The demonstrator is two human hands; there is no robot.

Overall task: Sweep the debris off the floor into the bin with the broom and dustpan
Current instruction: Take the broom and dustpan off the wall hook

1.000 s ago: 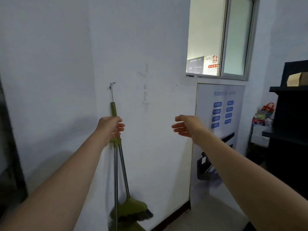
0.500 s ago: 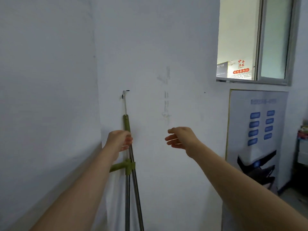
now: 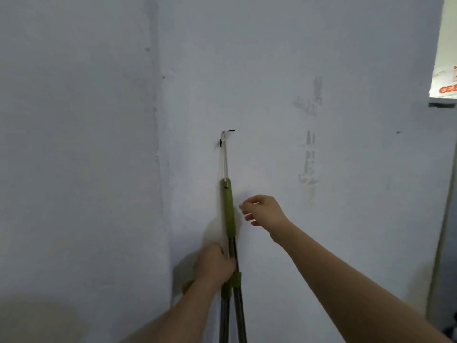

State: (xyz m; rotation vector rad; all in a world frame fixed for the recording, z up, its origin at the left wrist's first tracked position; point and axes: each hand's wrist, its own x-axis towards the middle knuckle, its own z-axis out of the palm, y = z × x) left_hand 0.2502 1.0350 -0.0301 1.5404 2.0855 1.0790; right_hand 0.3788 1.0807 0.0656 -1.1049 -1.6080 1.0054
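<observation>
The broom (image 3: 228, 206) hangs on the white wall (image 3: 346, 58) by a thin white cord (image 3: 224, 159), which is looped over a small black hook (image 3: 231, 131). Its green grip is at the top, just under the cord, and below the grip the bare metal pole goes down and out of the bottom of the picture. A second metal pole (image 3: 224, 318) runs close beside it on the left — the two are joined by a green clip (image 3: 231, 285). I cannot tell if this second pole belongs to the dustpan, because the lower ends are out of view.

The left hand (image 3: 214, 264) is clamped around the pole just under the green grip, directly above the clip, with the fingers wrapped to the far side.

The right hand (image 3: 263, 211) holds nothing. It is in the air just beside the green grip, on its right, with the fingers loosely curled and apart — it does not touch the broom.

At the right edge a window frame (image 3: 442, 104) is partly visible. The wall corner runs vertically left of the broom.
</observation>
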